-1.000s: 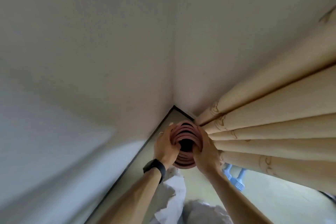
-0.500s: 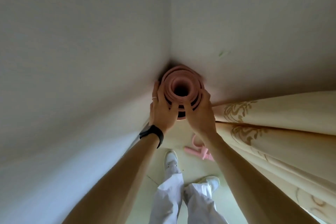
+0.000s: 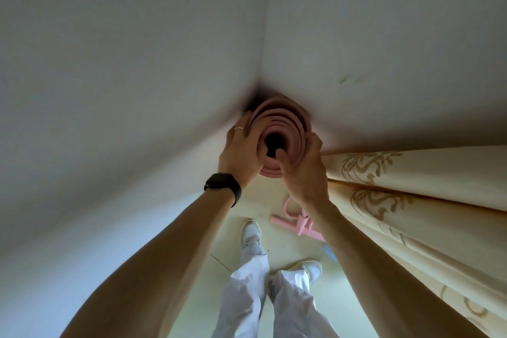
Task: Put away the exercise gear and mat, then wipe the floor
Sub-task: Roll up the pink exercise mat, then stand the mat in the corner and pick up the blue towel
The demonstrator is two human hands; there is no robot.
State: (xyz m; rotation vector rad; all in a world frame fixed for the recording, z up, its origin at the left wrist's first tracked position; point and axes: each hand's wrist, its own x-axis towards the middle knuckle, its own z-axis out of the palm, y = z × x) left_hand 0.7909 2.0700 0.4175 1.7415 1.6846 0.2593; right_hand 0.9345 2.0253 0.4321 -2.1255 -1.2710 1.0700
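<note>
Curling round the coiled pink mat (image 3: pixel 291 123), left hand (image 3: pixel 241 158) and right hand (image 3: pixel 301 173) grip it.

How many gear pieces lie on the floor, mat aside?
2: a pink puller on the floor beside the curtain, and a blue piece just right of it, mostly hidden by the right forearm. More may lie behind the arm or curtain.
</note>
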